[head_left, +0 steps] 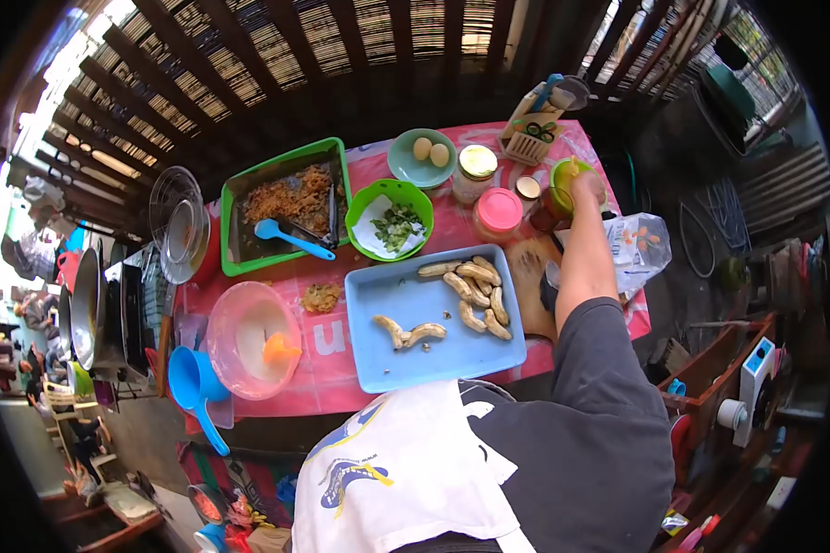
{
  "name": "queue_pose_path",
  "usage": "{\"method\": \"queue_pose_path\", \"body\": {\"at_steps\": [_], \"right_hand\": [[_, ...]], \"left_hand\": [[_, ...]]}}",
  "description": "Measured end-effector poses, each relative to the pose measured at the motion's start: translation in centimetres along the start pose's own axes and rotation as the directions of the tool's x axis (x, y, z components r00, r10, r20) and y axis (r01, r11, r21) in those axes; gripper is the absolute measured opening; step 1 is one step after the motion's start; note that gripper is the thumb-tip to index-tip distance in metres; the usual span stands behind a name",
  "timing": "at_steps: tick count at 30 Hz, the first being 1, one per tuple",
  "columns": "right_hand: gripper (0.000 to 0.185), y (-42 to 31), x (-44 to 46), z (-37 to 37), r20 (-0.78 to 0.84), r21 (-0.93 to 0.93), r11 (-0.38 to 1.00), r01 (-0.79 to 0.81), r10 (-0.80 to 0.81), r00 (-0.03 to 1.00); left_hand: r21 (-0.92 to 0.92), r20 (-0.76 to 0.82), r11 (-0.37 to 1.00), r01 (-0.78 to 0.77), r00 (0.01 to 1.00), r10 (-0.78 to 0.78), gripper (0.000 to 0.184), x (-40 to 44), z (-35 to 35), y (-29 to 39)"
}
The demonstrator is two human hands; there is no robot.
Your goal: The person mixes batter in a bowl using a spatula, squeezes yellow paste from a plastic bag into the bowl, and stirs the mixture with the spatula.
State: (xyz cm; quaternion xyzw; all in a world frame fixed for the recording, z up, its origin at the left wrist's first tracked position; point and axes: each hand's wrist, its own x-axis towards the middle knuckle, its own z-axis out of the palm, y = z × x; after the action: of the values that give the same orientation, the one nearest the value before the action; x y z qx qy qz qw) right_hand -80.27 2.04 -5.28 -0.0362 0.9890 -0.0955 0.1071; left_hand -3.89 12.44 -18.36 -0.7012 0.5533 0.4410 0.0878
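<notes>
My right arm stretches to the far right of the table, and my right hand point(588, 189) is at a green container point(563, 173). Its fingers are mostly hidden, so I cannot tell whether they grip it. A dark glass jar point(548, 212) stands just beside the hand. Close by are a jar with a pink lid point(499, 210), a jar with a pale yellow lid point(477, 162) and a small round lid or jar point(527, 188). A wooden cutting board point(529, 267) lies under the forearm's left side. My left hand is out of view.
Peeled bananas point(480, 284) lie in a blue tray point(369, 364). Around it are a green-rimmed tray point(231, 221), a green bowl of chopped greens point(352, 219), a bowl with two eggs point(415, 177), a pink basin point(223, 323), a blue dipper point(194, 380) and a plastic bag point(638, 249).
</notes>
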Motion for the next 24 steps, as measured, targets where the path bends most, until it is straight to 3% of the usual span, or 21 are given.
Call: {"method": "queue_pose_path", "body": {"at_steps": [1,3,5,7,10,11,12,15,17,19,22,23,24], "right_hand": [[0.03,-0.2,-1.0,-0.7,-0.06,-0.082,0.996,0.021,-0.026,0.998],[0.036,0.3,0.2,-0.4,-0.005,-0.073,0.996,0.054,-0.054,0.999],[0.044,0.6,2.9,1.8,-0.064,-0.032,0.999,-0.03,0.027,0.998],[0.049,0.6,3.5,1.8,-0.096,0.167,0.976,-0.142,0.16,0.983],[0.044,1.3,4.2,1.3,-0.168,0.172,0.985,-0.025,0.054,0.984],[0.037,1.0,2.0,-0.4,-0.211,0.061,0.995,0.08,-0.066,0.975],[0.034,0.9,2.3,-0.7,-0.265,0.047,0.996,0.082,-0.066,0.962],[0.027,0.0,-0.5,-4.6,-0.345,-0.034,0.987,0.159,-0.161,0.925],[0.021,0.5,-0.2,-5.6,-0.498,-0.15,0.942,0.3,-0.334,0.8],[0.019,0.4,-3.8,-8.8,-0.524,-0.192,0.868,0.459,-0.486,0.699],[0.02,0.4,-9.3,-12.1,-0.485,-0.191,0.688,0.7,-0.686,0.542],[0.021,-0.4,-13.7,-13.5,-0.444,-0.085,0.671,0.736,-0.687,0.575],[0.022,-0.7,-15.9,-13.8,-0.427,0.043,0.561,0.827,-0.738,0.523]], "left_hand": [[-0.008,-0.007,1.0,0.0,1.0,0.0,0.032,-0.1,0.0,0.0],[-0.023,-0.023,1.0,-0.007,1.0,0.006,0.031,-0.7,0.1,-0.1],[-0.035,-0.039,0.999,-0.017,0.999,0.015,0.031,-1.2,-0.1,-0.3],[-0.037,-0.063,0.999,-0.031,0.998,0.029,0.03,-2.1,-0.3,-0.2],[0.097,-0.083,0.993,-0.071,0.993,0.079,0.029,-3.6,-1.4,0.9],[0.23,-0.08,0.97,-0.073,0.992,0.094,0.027,-4.3,-2.0,1.6],[0.278,-0.033,0.901,-0.333,0.934,0.356,0.027,-2.9,-2.0,-1.6],[0.035,-0.056,0.949,-0.315,0.947,0.316,0.027,-8.8,-6.9,8.0],[0.016,-0.155,0.895,-0.447,0.883,0.444,0.026,-10.2,-8.7,11.0],[-0.02,-0.153,0.833,-0.553,0.825,0.544,0.024,-11.5,-11.3,15.1],[-0.217,-0.162,0.707,-0.673,0.739,0.654,0.026,-10.3,-12.9,18.2],[-0.372,-0.14,0.647,-0.666,0.729,0.67,0.03,-9.9,-13.3,19.3],[-0.4,-0.141,0.623,-0.672,0.717,0.683,0.031,-9.5,-13.7,20.4]]}}
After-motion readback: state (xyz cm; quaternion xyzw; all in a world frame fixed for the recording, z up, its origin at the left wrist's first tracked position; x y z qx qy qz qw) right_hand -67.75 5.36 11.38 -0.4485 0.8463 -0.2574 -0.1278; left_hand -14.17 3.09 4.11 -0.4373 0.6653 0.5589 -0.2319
